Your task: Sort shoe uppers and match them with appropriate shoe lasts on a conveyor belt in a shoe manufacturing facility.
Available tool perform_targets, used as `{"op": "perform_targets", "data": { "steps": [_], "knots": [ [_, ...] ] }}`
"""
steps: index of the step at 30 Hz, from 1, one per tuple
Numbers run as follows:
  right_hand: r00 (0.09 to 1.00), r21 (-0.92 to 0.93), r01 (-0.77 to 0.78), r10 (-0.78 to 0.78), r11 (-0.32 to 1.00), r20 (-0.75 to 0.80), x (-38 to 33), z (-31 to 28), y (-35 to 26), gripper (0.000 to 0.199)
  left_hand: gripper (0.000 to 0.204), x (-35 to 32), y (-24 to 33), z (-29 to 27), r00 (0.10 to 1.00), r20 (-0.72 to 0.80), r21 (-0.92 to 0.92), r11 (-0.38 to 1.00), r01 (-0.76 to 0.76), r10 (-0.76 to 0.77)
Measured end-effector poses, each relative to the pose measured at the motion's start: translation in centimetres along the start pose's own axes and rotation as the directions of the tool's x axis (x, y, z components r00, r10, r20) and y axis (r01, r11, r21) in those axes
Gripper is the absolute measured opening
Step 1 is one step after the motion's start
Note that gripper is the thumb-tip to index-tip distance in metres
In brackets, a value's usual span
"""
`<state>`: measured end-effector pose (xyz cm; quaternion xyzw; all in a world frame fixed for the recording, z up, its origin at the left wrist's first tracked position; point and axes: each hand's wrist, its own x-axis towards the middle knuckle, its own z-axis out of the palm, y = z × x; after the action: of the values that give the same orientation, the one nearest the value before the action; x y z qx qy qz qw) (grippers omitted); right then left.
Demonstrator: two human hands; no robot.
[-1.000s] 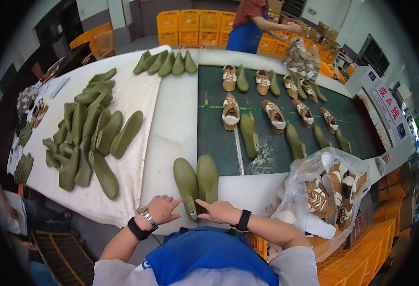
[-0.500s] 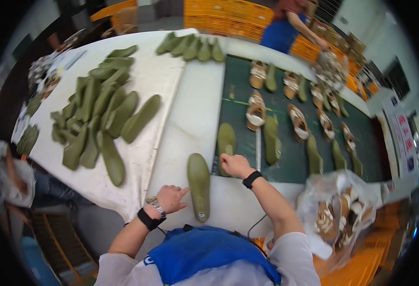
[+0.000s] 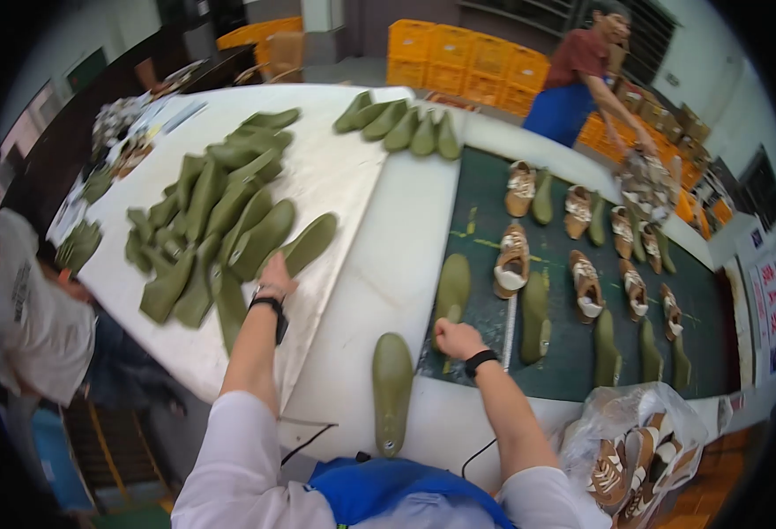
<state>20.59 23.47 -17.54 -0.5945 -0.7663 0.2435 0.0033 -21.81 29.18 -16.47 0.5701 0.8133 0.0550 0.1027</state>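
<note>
My right hand (image 3: 460,339) is closed at the near part of an olive-green shoe last (image 3: 453,280) on the dark green mat (image 3: 485,353). Over the pile, my left hand (image 3: 275,277) lies at the near end of another green last (image 3: 310,242); its fingers are partly hidden, so their grip cannot be made out. Between my arms, one single last (image 3: 391,388) rests sole-up on the white table. The heap of lasts (image 3: 203,203) covers the left part of the cloth.
Brown-and-white shoes (image 3: 512,260) stand among lasts on the mat. A clear bag of shoes (image 3: 635,450) is at the near right. More lasts (image 3: 401,128) line the far edge. One co-worker (image 3: 573,84) handles items at the far right; another person (image 3: 31,300) is at the left.
My left hand has gone from beside the single last to the pile on the left. My right hand stays at its last on the mat. The whole view has shifted.
</note>
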Motion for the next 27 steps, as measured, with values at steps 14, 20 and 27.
{"op": "perform_targets", "data": {
  "steps": [14,20,27],
  "knots": [
    [1.000,0.051,-0.014,0.014,0.999,-0.010,-1.3,0.1,-0.5,0.016,0.063,-3.0,0.7,-0.6,0.973,0.018,-0.133,0.965,-0.228,0.232],
    [0.998,0.067,-0.034,0.037,0.997,-0.043,-1.2,0.2,0.7,0.012,0.055,-10.9,3.1,0.6,0.976,0.042,-0.137,0.968,-0.208,0.216],
    [0.991,0.079,-0.083,0.074,0.993,0.109,-4.5,-1.3,-0.8,0.054,0.058,-25.1,5.0,0.3,0.904,0.240,-0.097,0.935,-0.340,0.353]
  ]
}}
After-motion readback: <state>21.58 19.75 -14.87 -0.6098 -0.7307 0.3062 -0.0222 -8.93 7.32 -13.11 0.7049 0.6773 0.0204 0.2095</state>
